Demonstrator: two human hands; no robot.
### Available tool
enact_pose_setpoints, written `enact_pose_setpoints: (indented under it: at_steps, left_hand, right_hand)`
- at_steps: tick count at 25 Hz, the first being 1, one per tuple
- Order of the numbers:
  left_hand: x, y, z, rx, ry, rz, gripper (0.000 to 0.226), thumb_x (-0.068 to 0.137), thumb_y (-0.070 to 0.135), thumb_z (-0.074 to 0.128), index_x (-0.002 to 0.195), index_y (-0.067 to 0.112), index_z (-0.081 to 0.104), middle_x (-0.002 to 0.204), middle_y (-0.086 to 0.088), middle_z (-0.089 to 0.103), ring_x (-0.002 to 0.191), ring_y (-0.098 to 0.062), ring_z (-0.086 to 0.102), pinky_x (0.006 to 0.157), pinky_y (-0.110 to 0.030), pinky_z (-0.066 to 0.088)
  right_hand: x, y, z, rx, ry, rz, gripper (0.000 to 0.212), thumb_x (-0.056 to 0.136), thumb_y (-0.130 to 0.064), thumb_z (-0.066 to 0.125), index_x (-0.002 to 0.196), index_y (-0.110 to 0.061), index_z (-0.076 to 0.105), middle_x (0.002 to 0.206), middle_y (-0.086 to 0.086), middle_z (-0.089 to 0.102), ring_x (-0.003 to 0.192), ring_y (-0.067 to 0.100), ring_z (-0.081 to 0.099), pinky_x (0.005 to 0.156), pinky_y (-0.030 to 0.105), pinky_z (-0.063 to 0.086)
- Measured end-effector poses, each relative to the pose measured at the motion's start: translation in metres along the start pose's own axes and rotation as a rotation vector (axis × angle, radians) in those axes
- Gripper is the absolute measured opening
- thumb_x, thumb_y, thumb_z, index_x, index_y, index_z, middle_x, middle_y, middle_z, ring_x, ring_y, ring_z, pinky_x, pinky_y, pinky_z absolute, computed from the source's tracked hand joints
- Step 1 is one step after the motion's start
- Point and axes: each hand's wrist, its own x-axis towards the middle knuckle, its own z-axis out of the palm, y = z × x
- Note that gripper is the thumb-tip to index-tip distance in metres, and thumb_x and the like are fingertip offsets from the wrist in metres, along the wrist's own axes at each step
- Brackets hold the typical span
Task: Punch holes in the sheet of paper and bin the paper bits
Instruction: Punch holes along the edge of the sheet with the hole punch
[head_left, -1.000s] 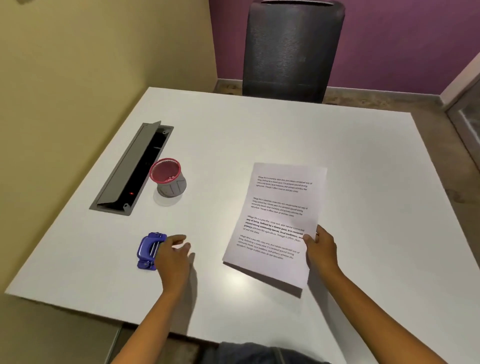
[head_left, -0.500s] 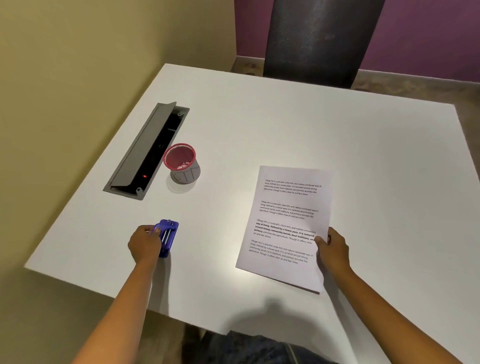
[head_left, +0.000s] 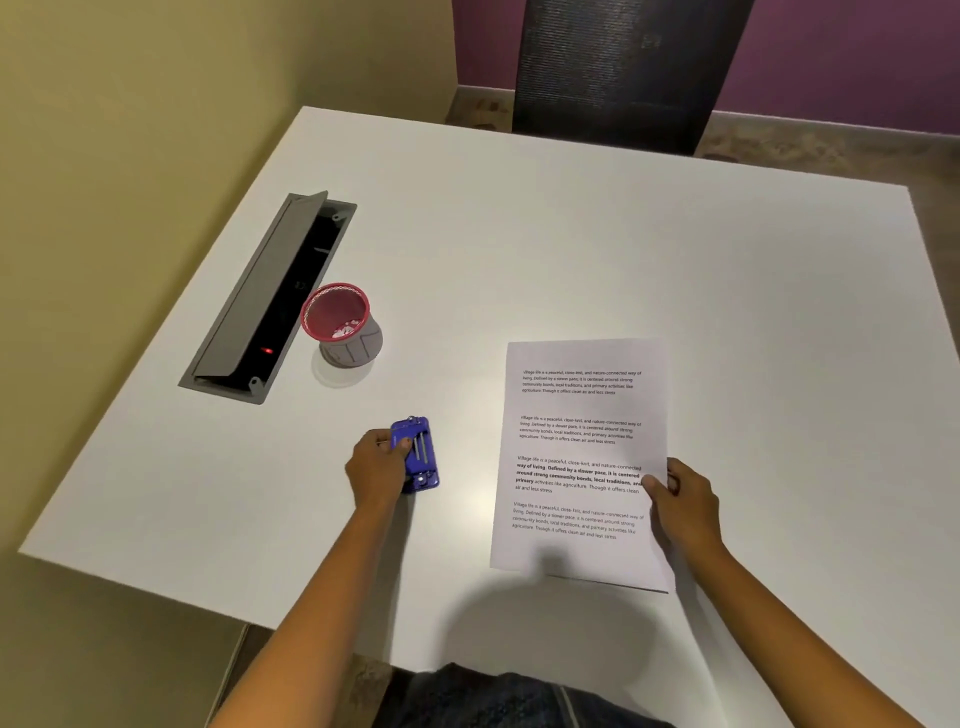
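Left hand (head_left: 375, 467) grips hole punch (head_left: 415, 454); right hand (head_left: 683, 501) pinches paper (head_left: 582, 447) edge. Advised: slide the paper's edge squarely into the slot; press firmly.

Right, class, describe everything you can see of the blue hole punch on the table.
The hole punch is small, blue-violet and looks like glossy plastic, with silvery metal strips along the face turned toward the camera. It sits near the front of the white table, left of the printed sheet and nearer than the pink-rimmed cup. The left hand grips its left side; nothing else touches it.
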Motion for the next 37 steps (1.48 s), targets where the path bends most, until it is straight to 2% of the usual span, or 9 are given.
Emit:
enact_pose_setpoints:
  at_steps: [5,6,8,10,14,18,22,29,37]
  left_hand:
    - [-0.018,0.025,0.04,0.0,-0.142,0.086,0.02,0.088,0.01,0.063,0.107,0.004,0.065,0.101,-0.011,0.07,0.08,-0.017,0.058,0.058,-0.014,0.04]
    - [-0.02,0.027,0.043,-0.007,-0.158,0.092,0.02,0.089,0.01,0.063,0.108,0.005,0.065,0.101,-0.011,0.071,0.081,-0.018,0.06,0.06,-0.013,0.043]
    - [-0.021,0.03,0.046,-0.034,-0.187,0.091,0.021,0.09,0.008,0.061,0.11,0.005,0.066,0.102,-0.014,0.071,0.085,-0.026,0.065,0.071,-0.024,0.053]
    - [-0.02,0.031,0.046,-0.046,-0.215,0.093,0.023,0.091,0.006,0.059,0.112,0.006,0.067,0.103,-0.015,0.072,0.085,-0.031,0.067,0.072,-0.027,0.056]
    - [-0.019,0.031,0.045,-0.009,-0.244,0.132,0.024,0.091,0.006,0.058,0.112,0.008,0.068,0.089,-0.009,0.07,0.062,-0.016,0.061,0.046,-0.008,0.047]
    - [-0.016,0.03,0.047,0.016,-0.239,0.132,0.025,0.091,0.008,0.058,0.114,0.008,0.067,0.095,-0.011,0.071,0.071,-0.019,0.062,0.055,-0.012,0.047]
    - [-0.016,0.029,0.047,-0.009,-0.241,0.125,0.025,0.091,0.008,0.059,0.115,0.007,0.067,0.102,-0.014,0.071,0.076,-0.021,0.063,0.065,-0.024,0.052]
    - [-0.015,0.027,0.049,-0.031,-0.24,0.114,0.024,0.091,0.006,0.059,0.113,0.007,0.067,0.089,-0.007,0.068,0.064,-0.017,0.061,0.045,-0.008,0.047]
    - [-0.015,0.027,0.049,-0.012,-0.225,0.13,0.022,0.091,0.007,0.059,0.111,0.007,0.067,0.091,-0.009,0.069,0.062,-0.014,0.061,0.044,-0.005,0.044]
  right_hand:
    - [0.004,0.004,-0.005,-0.002,-0.008,0.0,0.018,0.089,-0.009,0.059,0.106,-0.012,0.066,0.094,0.001,0.068,0.081,0.02,0.059,0.061,0.014,0.039]
    - [0.005,0.004,-0.006,-0.001,-0.01,0.001,0.019,0.09,-0.009,0.059,0.107,-0.012,0.066,0.095,0.001,0.068,0.082,0.02,0.059,0.062,0.015,0.039]
    - [0.009,0.004,-0.007,0.003,-0.018,0.009,0.02,0.09,-0.01,0.058,0.109,-0.012,0.065,0.098,0.002,0.069,0.083,0.02,0.059,0.063,0.02,0.041]
    - [0.011,0.004,-0.006,0.002,-0.03,0.015,0.023,0.091,-0.011,0.058,0.113,-0.011,0.065,0.102,0.003,0.069,0.085,0.02,0.059,0.069,0.024,0.041]
    - [0.013,0.005,0.004,0.021,-0.047,0.023,0.024,0.092,-0.011,0.058,0.115,-0.011,0.064,0.109,0.006,0.07,0.085,0.02,0.06,0.069,0.023,0.042]
    - [0.012,0.005,0.015,0.052,-0.023,0.034,0.022,0.093,-0.011,0.056,0.113,-0.012,0.063,0.112,0.007,0.07,0.079,0.014,0.06,0.062,0.016,0.042]
    - [0.01,0.009,0.016,0.089,-0.013,0.038,0.02,0.093,-0.012,0.056,0.111,-0.016,0.061,0.116,0.006,0.069,0.085,0.019,0.062,0.075,0.028,0.05]
    - [0.005,0.011,0.023,0.067,-0.008,0.021,0.02,0.094,-0.013,0.056,0.114,-0.013,0.06,0.117,0.007,0.068,0.087,0.018,0.06,0.082,0.03,0.05]
    - [0.006,-0.005,0.034,0.072,-0.061,-0.029,0.021,0.094,-0.011,0.055,0.114,-0.013,0.061,0.114,0.004,0.069,0.09,0.018,0.062,0.082,0.028,0.049]
